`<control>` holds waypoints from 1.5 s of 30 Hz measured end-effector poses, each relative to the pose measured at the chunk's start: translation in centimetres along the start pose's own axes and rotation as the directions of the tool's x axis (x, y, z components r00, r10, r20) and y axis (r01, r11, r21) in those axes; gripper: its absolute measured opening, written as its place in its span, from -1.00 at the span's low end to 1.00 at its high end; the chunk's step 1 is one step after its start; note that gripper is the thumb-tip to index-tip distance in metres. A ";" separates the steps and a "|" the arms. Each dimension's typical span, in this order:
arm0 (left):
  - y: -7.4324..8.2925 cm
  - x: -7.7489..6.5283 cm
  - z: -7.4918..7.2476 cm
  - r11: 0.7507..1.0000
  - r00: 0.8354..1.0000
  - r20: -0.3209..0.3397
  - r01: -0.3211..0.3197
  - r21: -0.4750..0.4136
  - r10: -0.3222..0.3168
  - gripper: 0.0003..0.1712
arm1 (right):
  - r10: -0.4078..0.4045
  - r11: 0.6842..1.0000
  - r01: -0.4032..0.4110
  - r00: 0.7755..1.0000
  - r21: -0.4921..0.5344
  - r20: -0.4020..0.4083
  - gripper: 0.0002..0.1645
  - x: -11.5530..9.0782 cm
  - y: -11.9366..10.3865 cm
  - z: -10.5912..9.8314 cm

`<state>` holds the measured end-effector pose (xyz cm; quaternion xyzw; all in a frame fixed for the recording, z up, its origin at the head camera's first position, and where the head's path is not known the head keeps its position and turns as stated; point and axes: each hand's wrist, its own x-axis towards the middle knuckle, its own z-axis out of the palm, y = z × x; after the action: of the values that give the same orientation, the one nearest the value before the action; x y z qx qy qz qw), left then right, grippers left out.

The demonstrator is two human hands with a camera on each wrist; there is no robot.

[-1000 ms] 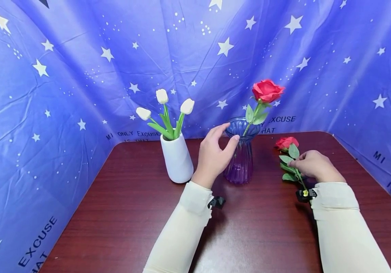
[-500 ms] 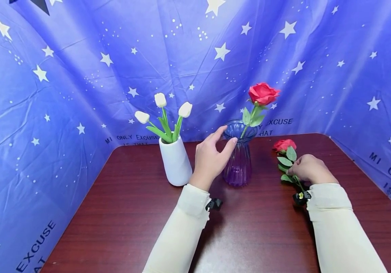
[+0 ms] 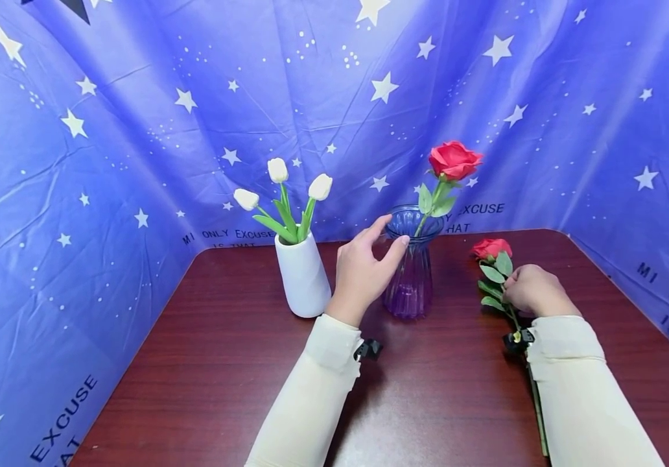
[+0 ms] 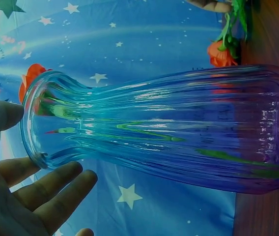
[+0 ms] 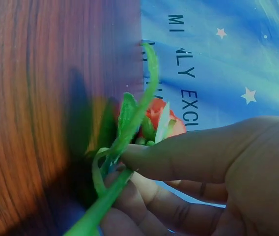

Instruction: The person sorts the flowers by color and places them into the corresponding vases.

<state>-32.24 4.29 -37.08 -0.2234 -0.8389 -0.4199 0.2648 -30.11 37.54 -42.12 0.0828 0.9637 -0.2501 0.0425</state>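
A ribbed purple glass vase (image 3: 409,285) stands on the dark wooden table (image 3: 223,363), with one red rose (image 3: 454,160) leaning out of it. My left hand (image 3: 389,233) is open beside the vase's neck, thumb and fingers spread on either side of the rim (image 4: 34,123). To the right a second red rose (image 3: 491,248) lies on the table. My right hand (image 3: 529,290) pinches its green stem (image 5: 110,196) just below the leaves, thumb pressed on top. The stem's lower end runs along my right sleeve toward the table's front edge.
A white vase (image 3: 302,275) with three white tulips (image 3: 279,170) stands left of the purple vase, close to my left wrist. A blue star-printed cloth (image 3: 136,130) walls the table at the back and on both sides.
My right hand has drawn slightly nearer and closed on the lying rose's stem, whose lower end now shows beside the sleeve. My left hand has stayed at the vase's neck.
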 end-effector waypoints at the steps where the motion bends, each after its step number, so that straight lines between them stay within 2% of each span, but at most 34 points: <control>1: 0.1 0.0 0.0 1.000 1.000 0.002 0.003 -0.001 -0.003 -0.38 | 0.002 1.000 -0.002 1.000 -0.003 -0.009 -0.86 0.0 0.1 -0.1; 5: 0.2 -0.2 0.0 1.000 1.000 0.013 0.025 -0.013 -0.025 -0.37 | -0.004 1.000 0.003 0.999 -0.018 -0.052 -0.65 -0.1 0.3 -0.2; 14: 0.0 -0.6 0.0 0.999 0.999 0.004 0.032 -0.021 -0.032 -0.37 | -0.025 1.000 0.024 0.996 -0.015 -0.085 -0.51 0.0 0.0 -0.2; 26: 0.2 -0.9 0.3 0.999 0.999 0.014 0.041 -0.014 -0.041 -0.38 | -0.015 1.000 0.019 0.991 0.025 -0.133 -0.58 -0.7 -0.2 -0.6; 35: 0.3 -0.6 0.2 0.999 0.999 0.022 0.048 -0.027 -0.047 -0.38 | -0.028 0.998 0.034 0.994 0.053 -0.101 -0.73 -0.9 -0.5 -0.9; 45: 0.3 -0.2 -0.1 0.999 0.999 0.015 0.045 -0.014 -0.045 -0.37 | -0.040 0.996 0.052 0.988 0.077 -0.146 -0.66 -1.1 -1.8 -1.8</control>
<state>-31.89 4.29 -36.95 -0.2094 -0.8426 -0.4299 0.2476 -29.43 36.77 -39.55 0.0802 0.9550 -0.2831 -0.0365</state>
